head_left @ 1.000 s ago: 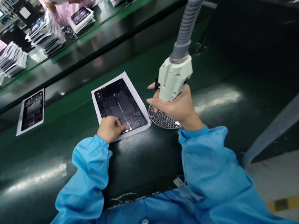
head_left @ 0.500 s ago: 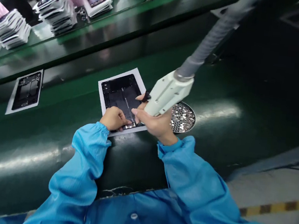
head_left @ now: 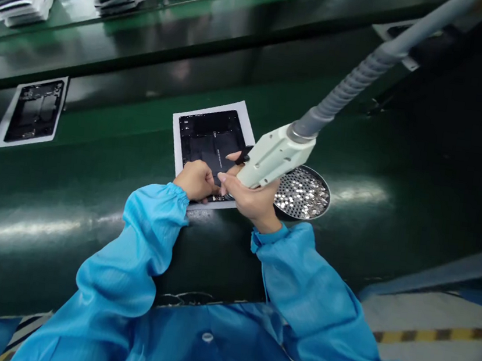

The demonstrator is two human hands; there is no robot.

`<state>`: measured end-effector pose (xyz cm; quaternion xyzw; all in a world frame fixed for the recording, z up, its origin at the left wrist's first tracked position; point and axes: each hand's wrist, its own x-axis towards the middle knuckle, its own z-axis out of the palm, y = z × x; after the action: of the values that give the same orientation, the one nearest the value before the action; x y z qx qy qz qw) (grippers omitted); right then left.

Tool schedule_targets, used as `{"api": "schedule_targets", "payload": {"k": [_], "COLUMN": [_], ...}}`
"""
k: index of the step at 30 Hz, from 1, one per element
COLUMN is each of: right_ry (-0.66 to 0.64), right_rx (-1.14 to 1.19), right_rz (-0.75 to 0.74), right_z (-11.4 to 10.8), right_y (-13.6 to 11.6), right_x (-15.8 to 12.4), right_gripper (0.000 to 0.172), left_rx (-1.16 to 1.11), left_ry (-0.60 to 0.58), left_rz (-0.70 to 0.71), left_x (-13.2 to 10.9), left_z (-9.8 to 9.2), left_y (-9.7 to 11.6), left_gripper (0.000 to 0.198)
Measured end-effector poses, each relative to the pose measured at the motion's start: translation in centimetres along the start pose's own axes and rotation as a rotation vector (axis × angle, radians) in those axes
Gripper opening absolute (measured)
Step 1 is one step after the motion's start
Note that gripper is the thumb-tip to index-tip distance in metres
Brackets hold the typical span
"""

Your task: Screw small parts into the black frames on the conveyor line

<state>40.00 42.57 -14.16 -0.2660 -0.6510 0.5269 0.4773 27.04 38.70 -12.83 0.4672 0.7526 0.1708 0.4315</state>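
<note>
Right hand (head_left: 253, 196) wraps fingers around white tool (head_left: 275, 155) on hose, tip down near bottom edge of black panel (head_left: 211, 137). Left hand (head_left: 197, 179) presses panel flat on bench (head_left: 67, 194), fingers curled, so it stays steady. Dish of screws (head_left: 303, 193) just beside right hand.

Blue sleeves (head_left: 146, 233) – black panel (head_left: 211, 136), white sheet (head_left: 178, 132) – green belt (head_left: 91, 185).

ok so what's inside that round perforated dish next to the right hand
The round perforated dish holds a loose heap of small shiny silver pieces, probably screws, too small to identify. Its left edge is hidden behind the right hand and the white handheld tool.
</note>
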Motion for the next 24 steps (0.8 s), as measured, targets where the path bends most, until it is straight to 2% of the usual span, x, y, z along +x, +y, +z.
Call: {"api": "schedule_targets", "payload": {"k": [6, 15, 21, 24], "right_ry": [-0.050, -0.036, -0.157, -0.045], "right_rx": [0.032, 0.134, 0.144, 0.098], "right_rz": [0.038, 0.017, 0.141, 0.092], "right_z": [0.1, 0.5, -0.4, -2.0], "right_y": [0.2, 0.6, -0.4, -1.0], "right_x": [-0.5, -0.6, 0.1, 1.1], "right_gripper": [0.023, 0.037, 0.046, 0.043], "left_rx": [0.053, 0.030, 0.013, 0.043], "left_ry": [-0.011, -0.009, 0.010, 0.004], "left_rz": [0.015, 0.032, 0.031, 0.022], "left_x": [-0.1, -0.1, 0.0, 0.1], "left_z": [-0.1, 0.0, 0.0, 0.0], "left_y": [0.2, 0.1, -0.1, -0.2], "left_gripper": [0.019, 0.018, 0.019, 0.028]}}
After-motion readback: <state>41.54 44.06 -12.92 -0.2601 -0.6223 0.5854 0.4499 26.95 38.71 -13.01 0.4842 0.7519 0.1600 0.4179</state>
